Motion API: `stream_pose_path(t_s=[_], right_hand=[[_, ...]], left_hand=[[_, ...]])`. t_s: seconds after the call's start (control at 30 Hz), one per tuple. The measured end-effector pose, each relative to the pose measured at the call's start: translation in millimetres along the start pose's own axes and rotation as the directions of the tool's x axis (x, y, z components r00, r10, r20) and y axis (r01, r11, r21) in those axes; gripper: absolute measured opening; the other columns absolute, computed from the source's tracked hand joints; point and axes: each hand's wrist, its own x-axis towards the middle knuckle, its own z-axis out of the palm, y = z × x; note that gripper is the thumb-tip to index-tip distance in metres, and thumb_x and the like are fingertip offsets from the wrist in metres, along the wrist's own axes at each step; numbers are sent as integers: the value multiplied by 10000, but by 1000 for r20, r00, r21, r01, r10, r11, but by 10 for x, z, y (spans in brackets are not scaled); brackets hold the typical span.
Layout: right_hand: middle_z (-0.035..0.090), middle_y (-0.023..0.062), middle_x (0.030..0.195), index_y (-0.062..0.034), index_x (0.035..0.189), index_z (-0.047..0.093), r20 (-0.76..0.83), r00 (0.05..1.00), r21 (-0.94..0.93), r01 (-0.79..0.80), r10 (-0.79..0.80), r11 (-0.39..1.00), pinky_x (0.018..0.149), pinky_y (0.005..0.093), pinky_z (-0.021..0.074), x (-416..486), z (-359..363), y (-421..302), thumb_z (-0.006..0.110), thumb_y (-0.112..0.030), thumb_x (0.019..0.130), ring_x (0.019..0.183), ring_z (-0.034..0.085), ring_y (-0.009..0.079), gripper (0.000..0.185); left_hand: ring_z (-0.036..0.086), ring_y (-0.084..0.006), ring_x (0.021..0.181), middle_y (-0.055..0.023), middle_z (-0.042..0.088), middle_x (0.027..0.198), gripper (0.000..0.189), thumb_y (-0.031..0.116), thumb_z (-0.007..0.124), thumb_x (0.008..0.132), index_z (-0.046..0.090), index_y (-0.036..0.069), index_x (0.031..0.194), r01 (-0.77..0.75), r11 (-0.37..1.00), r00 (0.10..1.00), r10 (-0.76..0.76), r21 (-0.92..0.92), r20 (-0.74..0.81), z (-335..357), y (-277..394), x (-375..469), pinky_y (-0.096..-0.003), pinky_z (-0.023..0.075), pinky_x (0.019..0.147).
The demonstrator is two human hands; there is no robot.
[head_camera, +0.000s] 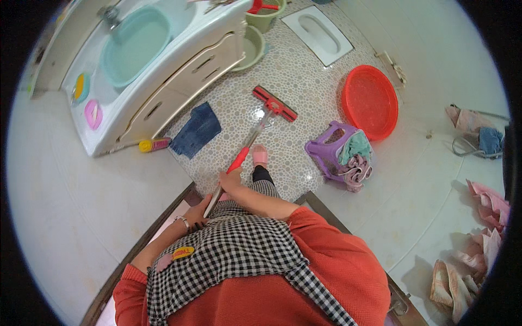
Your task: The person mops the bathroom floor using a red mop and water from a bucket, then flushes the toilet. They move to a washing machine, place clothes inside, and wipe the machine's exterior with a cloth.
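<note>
A sponge mop with a red head rests on the pebble-patterned floor in front of me. Its pole runs back towards my body, with a red grip partway along and a pale section near me. My right hand is wrapped around the pole just below the red grip. Nearer my waist, my left hand holds the pole's end, its fingers partly hidden. One foot in a pink slipper stands beside the pole. To the left lies a dark blue denim cloth, apart from the mop head.
A white vanity with a teal basin lines the left. Below it sits a yellow-capped bottle. Green tubs, a squat toilet, a red basin and a purple stool with cloths surround the floor. Door frame edges flank me.
</note>
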Motion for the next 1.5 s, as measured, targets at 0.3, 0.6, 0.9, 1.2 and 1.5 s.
stream_pose_path(t_s=[0.3, 0.6, 0.9, 1.2, 1.5], right_hand=[[530, 201, 930, 41, 1225, 189, -237, 969, 92, 90, -66, 992, 513, 381, 534, 1413, -1263, -1279, 554, -86, 817, 632, 610, 258, 562], [524, 215, 962, 41, 1276, 155, -196, 981, 133, 13, 13, 991, 487, 377, 535, 1150, -1471, -1642, 543, -97, 833, 628, 606, 252, 606], [579, 214, 843, 23, 1313, 67, -228, 970, 69, 97, -79, 993, 452, 372, 519, 666, -355, -270, 560, -119, 846, 626, 641, 265, 694], [602, 207, 850, 3, 1225, 104, 57, 945, 211, -325, 321, 922, 562, 413, 535, -603, 830, 331, 562, -161, 849, 625, 629, 300, 615], [609, 247, 885, -5, 1306, 64, 36, 984, 88, -174, 172, 981, 570, 422, 539, -334, 393, -312, 567, -126, 830, 665, 647, 327, 704]], left_hand=[[650, -295, 708, -237, 629, 1043, 901, 79, 600, 732, 125, 188, 1490, 173, 982, 979, -179, 73, 97, -811, 1942, 1716, -381, 538, 622], [620, -239, 515, -221, 644, 915, 853, 66, 555, 756, 132, 203, 1484, 197, 979, 973, -203, 58, 109, -746, 1939, 1923, -368, 529, 456], [665, -281, 746, -214, 644, 1002, 839, 121, 612, 728, 221, 223, 1464, 226, 973, 969, -229, 37, 89, -528, 1103, 574, -363, 539, 655], [591, -259, 1068, -166, 577, 1231, 859, 101, 665, 759, 203, 179, 1478, 48, 999, 999, -48, -23, -18, -321, -276, -1074, -323, 455, 904], [555, -184, 1108, -119, 563, 1272, 898, 34, 648, 738, 192, 226, 1487, 202, 968, 979, -194, -151, 65, -523, 132, -395, -259, 414, 919]])
